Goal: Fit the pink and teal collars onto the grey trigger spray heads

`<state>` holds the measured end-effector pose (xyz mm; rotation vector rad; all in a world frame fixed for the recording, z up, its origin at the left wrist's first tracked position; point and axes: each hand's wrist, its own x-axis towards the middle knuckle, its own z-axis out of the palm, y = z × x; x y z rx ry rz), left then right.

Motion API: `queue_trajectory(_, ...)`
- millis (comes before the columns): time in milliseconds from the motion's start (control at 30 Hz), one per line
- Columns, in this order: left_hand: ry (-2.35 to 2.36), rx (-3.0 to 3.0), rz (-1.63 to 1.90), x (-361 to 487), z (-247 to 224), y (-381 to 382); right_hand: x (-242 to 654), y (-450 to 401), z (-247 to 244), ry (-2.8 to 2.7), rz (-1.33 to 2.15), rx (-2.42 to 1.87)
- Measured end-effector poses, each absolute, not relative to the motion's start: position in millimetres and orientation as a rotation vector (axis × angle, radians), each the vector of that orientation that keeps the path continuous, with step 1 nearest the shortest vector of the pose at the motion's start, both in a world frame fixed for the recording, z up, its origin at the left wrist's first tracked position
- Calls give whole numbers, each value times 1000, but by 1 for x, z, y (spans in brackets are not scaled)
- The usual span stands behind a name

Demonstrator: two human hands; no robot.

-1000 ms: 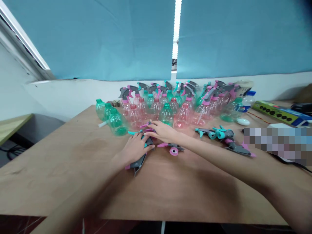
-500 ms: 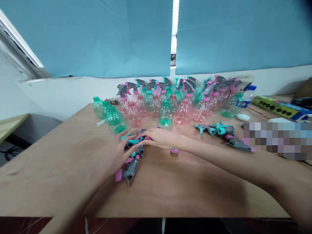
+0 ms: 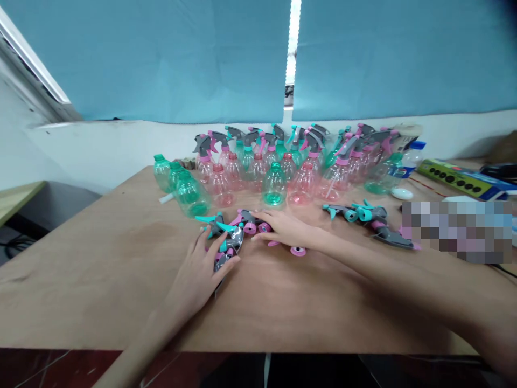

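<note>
Several loose spray heads in grey with teal or pink parts lie mid-table. My left hand [image 3: 205, 267], fingers spread, rests over a grey-and-pink spray head [image 3: 223, 260] and partly hides it. Just beyond its fingertips is a grey-and-teal spray head [image 3: 233, 242]. My right hand [image 3: 280, 226] lies with fingers apart over the right side of the pile, touching a pink-collared spray head [image 3: 264, 227]. One pink collar [image 3: 298, 250] shows below the right wrist. Behind the pile stand an open green bottle [image 3: 275, 186] and an open pink bottle [image 3: 221, 188].
Rows of bottles with spray heads [image 3: 313, 148] stand along the wall. Green bottles [image 3: 189, 194] are at the left. More spray heads [image 3: 374, 215], a white oval object [image 3: 402, 193], a blue-capped bottle [image 3: 412, 160] and a yellow-blue box [image 3: 460, 178] are at the right.
My left hand has moved down over the nearest spray heads, and my right hand has shifted slightly right. Pink-collared heads between the hands now show more.
</note>
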<state>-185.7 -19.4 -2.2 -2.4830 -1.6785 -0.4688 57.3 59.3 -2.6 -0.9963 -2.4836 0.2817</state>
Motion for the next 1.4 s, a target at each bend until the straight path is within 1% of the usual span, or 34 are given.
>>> queue_trajectory(267,-1675,-2536,-588,-162,4,-17,99,38,6,-2326,332,-1062)
queue_trajectory(400,-1671,-2500,-709,-165,7,-23,128,6,7,-2378,370,-1081)
queue_trajectory(467,-1691,-2524,-707,-169,8,-27,136,-5,3,-2434,375,-1101)
queue_trajectory(667,-1873,-2502,-589,-180,6,-50,129,-7,-8,-2506,214,-1022)
queue_trajectory(867,-1800,-2544,-600,-184,-2,-62,110,-19,-7,-2501,142,-937)
queue_trajectory(1033,-1640,-2480,-783,-167,9,-68,108,-48,-9,-2484,225,-805)
queue_trajectory(1100,-1581,-2549,-868,-151,18,-70,111,-57,-4,-2416,302,-800)
queue_trajectory(1267,-1682,-3063,-910,-95,30,-67,131,-60,19,-2068,739,-976)
queue_trajectory(1400,-1883,-3315,-1296,-50,15,-46,151,-43,16,-1860,804,-1077)
